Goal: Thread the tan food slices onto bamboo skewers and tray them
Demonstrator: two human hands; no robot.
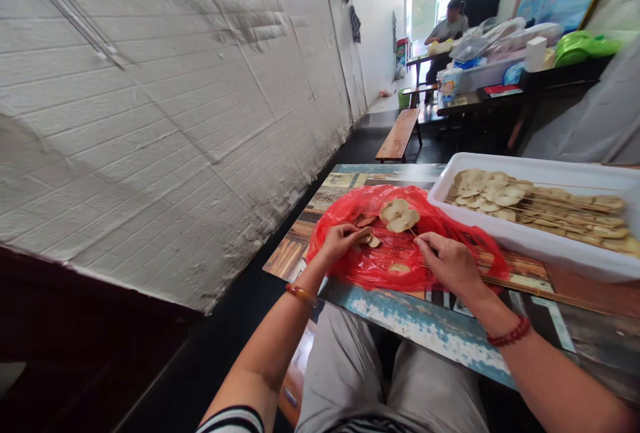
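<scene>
My right hand pinches a thin wooden skewer near its tip end. Several pale, round, flat slices are threaded on that skewer, fanned like petals above a red plastic bag. To the left, my left hand is closed on a few loose pale slices over the bag. A darker slice lies just beyond my left fingers. Another single slice rests on the bag between my hands. What the slices are made of, I cannot make out for sure.
A white plastic tub full of skewered slices stands at the right of the wood-patterned table. A brick-patterned wall runs along the left. Further off are a bench, a cluttered table and a seated person.
</scene>
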